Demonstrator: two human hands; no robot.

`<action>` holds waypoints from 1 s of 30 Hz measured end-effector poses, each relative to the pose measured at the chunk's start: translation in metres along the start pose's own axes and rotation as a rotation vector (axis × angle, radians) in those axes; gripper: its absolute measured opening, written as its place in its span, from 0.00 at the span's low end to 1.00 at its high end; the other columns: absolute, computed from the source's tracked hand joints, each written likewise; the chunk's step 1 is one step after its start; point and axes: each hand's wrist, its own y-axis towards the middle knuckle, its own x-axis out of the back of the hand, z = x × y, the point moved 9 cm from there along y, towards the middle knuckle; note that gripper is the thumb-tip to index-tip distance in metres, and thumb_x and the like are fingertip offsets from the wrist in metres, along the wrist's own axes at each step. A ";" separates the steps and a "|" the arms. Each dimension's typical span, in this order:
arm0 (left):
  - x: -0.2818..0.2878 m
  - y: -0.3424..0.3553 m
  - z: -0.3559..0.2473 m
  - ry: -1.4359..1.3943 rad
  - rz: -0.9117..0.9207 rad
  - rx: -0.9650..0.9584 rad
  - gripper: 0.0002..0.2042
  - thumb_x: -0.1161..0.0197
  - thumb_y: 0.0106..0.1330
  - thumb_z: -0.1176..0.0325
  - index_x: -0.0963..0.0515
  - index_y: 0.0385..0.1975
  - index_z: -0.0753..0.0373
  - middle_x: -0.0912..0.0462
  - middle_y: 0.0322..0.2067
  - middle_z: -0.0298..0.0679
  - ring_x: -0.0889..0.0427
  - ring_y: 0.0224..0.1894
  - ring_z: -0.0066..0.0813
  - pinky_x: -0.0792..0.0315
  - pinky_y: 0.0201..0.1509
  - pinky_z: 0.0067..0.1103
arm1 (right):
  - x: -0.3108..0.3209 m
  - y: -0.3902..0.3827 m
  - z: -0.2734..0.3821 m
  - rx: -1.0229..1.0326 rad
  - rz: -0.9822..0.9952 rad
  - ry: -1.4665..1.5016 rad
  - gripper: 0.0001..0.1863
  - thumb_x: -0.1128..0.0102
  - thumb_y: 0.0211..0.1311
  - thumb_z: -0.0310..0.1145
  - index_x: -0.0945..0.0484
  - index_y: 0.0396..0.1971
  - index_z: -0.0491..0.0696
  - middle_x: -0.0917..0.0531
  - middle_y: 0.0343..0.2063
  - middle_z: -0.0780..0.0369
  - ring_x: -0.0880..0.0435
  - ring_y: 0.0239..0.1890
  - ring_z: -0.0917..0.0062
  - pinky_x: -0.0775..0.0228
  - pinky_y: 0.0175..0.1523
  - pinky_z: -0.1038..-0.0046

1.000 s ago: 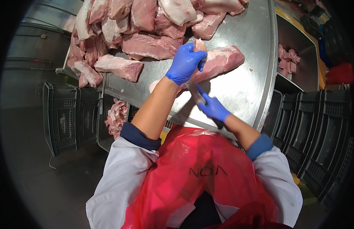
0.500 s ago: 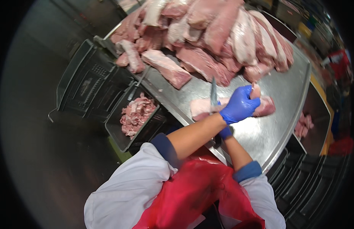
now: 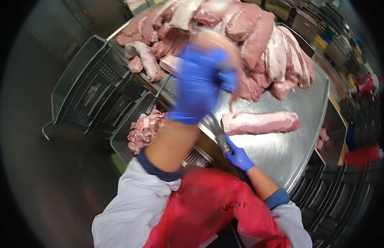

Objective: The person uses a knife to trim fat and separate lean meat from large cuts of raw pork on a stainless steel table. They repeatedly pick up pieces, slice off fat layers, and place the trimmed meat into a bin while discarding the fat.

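Steel table, 1 to 5 o'clock, w/ meat pile along 12–1; dark crates at 10, trim at 9. Loin flat on bare steel at 3, pale fat on top, free of both hands. L hand up at 12, fingers curled round pale strip, prob. firmly. R hand at 4, wrapped round knife, blade toward 11, near L wrist.

To do well, IMO: keep knife low and steady, edge away from L forearm, esp. w/ L hand up. Pinch strip by thick part, prob. slick; avoid dragging loose tail over loin. Before any cut, square up loin, stay shallow, just under fat, L fingertips clear of edge.

Hard to make out: L fingers and strip, badly blurred; strip's upper outline, lost vs. pile. Can't tell re tail touching loin, or which way edge faces. Knife tip unclear beside L wrist; handle mostly under R palm. Pile cut off at 12.
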 end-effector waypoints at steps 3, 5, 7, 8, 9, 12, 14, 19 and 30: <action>0.032 -0.022 -0.143 0.113 0.093 -0.325 0.10 0.42 0.69 0.64 0.27 0.40 0.65 0.25 0.28 0.36 0.27 0.27 0.23 0.31 0.31 0.21 | -0.022 -0.001 0.010 0.327 -0.169 -0.353 0.38 0.44 0.65 0.32 0.45 0.74 0.56 0.21 0.55 0.48 0.19 0.53 0.63 0.29 0.60 0.68; 0.045 -0.065 -0.247 0.258 0.119 -0.544 0.14 0.43 0.69 0.61 0.28 0.42 0.67 0.26 0.30 0.38 0.28 0.30 0.25 0.31 0.34 0.23 | -0.016 0.007 0.044 -0.150 0.043 -0.118 0.43 0.43 0.62 0.30 0.50 0.76 0.59 0.16 0.40 0.46 0.15 0.38 0.64 0.24 0.52 0.66; 0.083 -0.081 -0.305 0.238 0.136 -0.431 0.15 0.42 0.69 0.63 0.28 0.46 0.69 0.24 0.37 0.44 0.25 0.37 0.29 0.29 0.43 0.25 | -0.001 -0.003 0.015 -0.215 -0.078 0.092 0.44 0.44 0.63 0.29 0.53 0.76 0.61 0.16 0.29 0.52 0.19 0.24 0.75 0.24 0.37 0.72; 0.111 -0.091 -0.327 0.249 0.116 -0.346 0.16 0.42 0.70 0.64 0.28 0.48 0.71 0.23 0.40 0.46 0.23 0.41 0.31 0.28 0.48 0.26 | 0.008 -0.010 0.004 -0.243 -0.152 0.190 0.44 0.44 0.63 0.28 0.53 0.77 0.61 0.17 0.27 0.55 0.20 0.22 0.79 0.25 0.33 0.75; 0.141 -0.104 -0.346 0.276 0.072 -0.266 0.17 0.42 0.70 0.65 0.28 0.50 0.72 0.22 0.44 0.49 0.22 0.45 0.33 0.27 0.52 0.27 | 0.018 -0.021 -0.009 -0.224 -0.252 0.235 0.44 0.45 0.63 0.27 0.54 0.77 0.61 0.17 0.29 0.57 0.21 0.22 0.80 0.26 0.32 0.76; 0.273 -0.159 -0.379 0.472 -0.290 -0.187 0.17 0.42 0.70 0.67 0.27 0.54 0.72 0.20 0.50 0.52 0.19 0.52 0.36 0.25 0.59 0.28 | 0.049 -0.059 -0.047 -0.157 -0.506 0.353 0.44 0.46 0.64 0.24 0.55 0.77 0.60 0.18 0.33 0.61 0.23 0.23 0.82 0.28 0.29 0.78; 0.355 -0.193 -0.360 0.628 -0.471 -0.106 0.14 0.43 0.70 0.67 0.25 0.51 0.68 0.19 0.47 0.47 0.19 0.49 0.32 0.25 0.53 0.25 | 0.076 -0.086 -0.068 -0.097 -0.667 0.451 0.45 0.48 0.64 0.22 0.56 0.77 0.59 0.19 0.36 0.62 0.24 0.23 0.82 0.29 0.27 0.78; 0.515 -0.281 -0.245 1.233 -0.602 0.434 0.10 0.43 0.69 0.66 0.24 0.43 0.66 0.18 0.39 0.39 0.21 0.35 0.27 0.28 0.37 0.23 | 0.175 -0.106 -0.121 -0.189 -0.862 0.341 0.45 0.49 0.65 0.21 0.59 0.77 0.61 0.20 0.34 0.64 0.25 0.22 0.83 0.31 0.24 0.78; 0.253 -0.156 0.019 1.916 0.047 0.447 0.15 0.37 0.63 0.70 0.26 0.48 0.66 0.17 0.38 0.50 0.15 0.39 0.44 0.23 0.42 0.33 | 0.335 -0.064 -0.162 -0.445 -0.949 0.406 0.44 0.46 0.63 0.23 0.56 0.77 0.56 0.19 0.31 0.60 0.25 0.21 0.81 0.29 0.25 0.75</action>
